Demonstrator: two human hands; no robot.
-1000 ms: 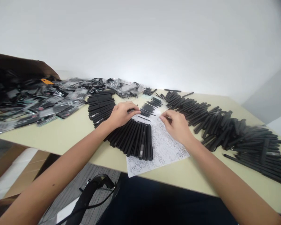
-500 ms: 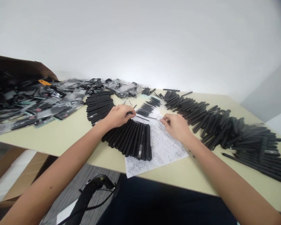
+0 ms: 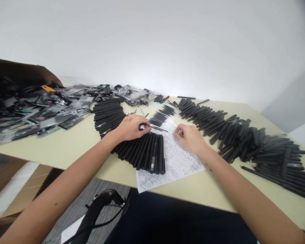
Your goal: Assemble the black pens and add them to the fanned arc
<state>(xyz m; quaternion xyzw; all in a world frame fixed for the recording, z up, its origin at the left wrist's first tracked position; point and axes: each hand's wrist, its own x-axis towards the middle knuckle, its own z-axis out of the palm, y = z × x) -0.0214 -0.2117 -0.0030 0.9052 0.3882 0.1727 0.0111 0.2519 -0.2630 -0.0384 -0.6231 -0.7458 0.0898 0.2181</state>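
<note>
My left hand [image 3: 134, 128] is closed, with thumb and forefinger tips pinched together above the top end of a fanned row of black pens [image 3: 142, 149]. Thin black pen refills [image 3: 159, 129] lie right beside those fingertips; whether one is in the pinch I cannot make out. Across the sheet of scribbled paper [image 3: 178, 162], my right hand [image 3: 189, 136] is also closed, its fingertips pressed together. Anything between them is too small to name. Just beyond both hands, a neat row of thin refills [image 3: 158, 119] lies on the paper.
A long heap of black pens [image 3: 226, 128] runs along the table's [image 3: 218, 189] right side. Clear plastic packets [image 3: 66, 105] pile up at the left, by an open cardboard box [image 3: 22, 69]. Below the front edge is a black curved object with a cable [image 3: 99, 206].
My left hand has shifted slightly right and its thumb and forefinger now form a ring. The thin stick that reached towards my right fingertips no longer shows there. The right hand has barely moved.
</note>
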